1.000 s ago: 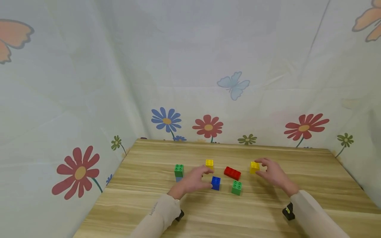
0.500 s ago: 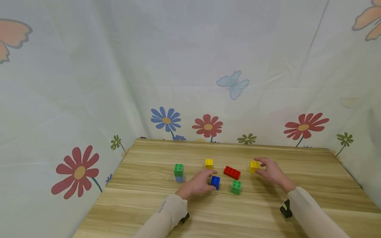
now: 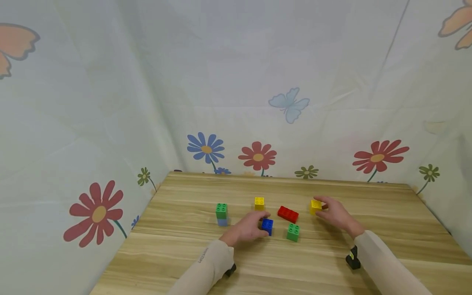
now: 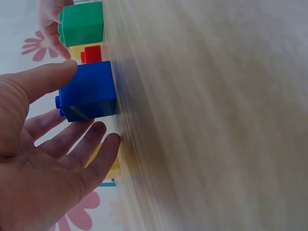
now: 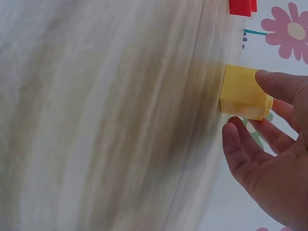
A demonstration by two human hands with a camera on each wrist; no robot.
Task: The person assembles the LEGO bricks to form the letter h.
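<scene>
In the head view my left hand [image 3: 250, 226] has its thumb and fingers around a blue brick [image 3: 267, 227], which stands on the table. The left wrist view shows the thumb against one edge of the blue brick [image 4: 90, 91], some fingers partly behind it and others spread free. To the right, my right hand [image 3: 334, 214] is curled round a yellow brick [image 3: 315, 207]. In the right wrist view the thumb touches the yellow brick [image 5: 243, 91], with fingertips along its opposite side, partly hidden. Both bricks appear to rest on the table.
Between the hands lie a red long brick [image 3: 288, 214] and a light green brick [image 3: 293, 232]. Another yellow brick [image 3: 259, 203] stands behind the blue one. At left, a green brick [image 3: 221, 210] sits on a light blue brick [image 3: 222, 222]. A flowered curtain [image 3: 236, 82] borders the wooden table [image 3: 177, 246].
My left hand has moved right and come around the blue brick, uncovering the light blue brick at left. The right hand has drawn slightly closer about the yellow brick. The bricks have not moved.
</scene>
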